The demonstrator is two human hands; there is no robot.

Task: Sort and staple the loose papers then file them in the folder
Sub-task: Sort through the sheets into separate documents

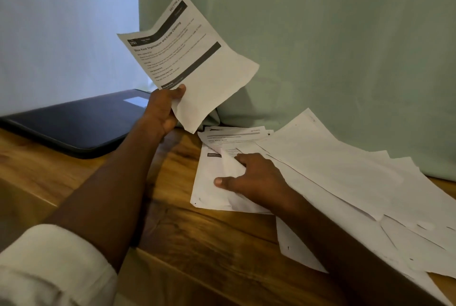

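The raised sheet [190,58] is white with black print and dark grey bands across its top and middle. The loose papers [345,182] are white, a few showing black print and grey header bars. The folder [74,123] is dark navy with a pale label. The surface [172,244] is warm brown streaked woodgrain. The backdrop cloth [320,46] is pale green, the sleeve [49,263] cream.

Looking like a makeshift desk in a home or small office: sitting on a wooden table [209,244] with printed papers [345,182] spreading across it, a dark folder [74,123] lying flat at the back, pale green cloth [320,46] hanging behind as a backdrop, bluish wall [61,21] showing beside it.
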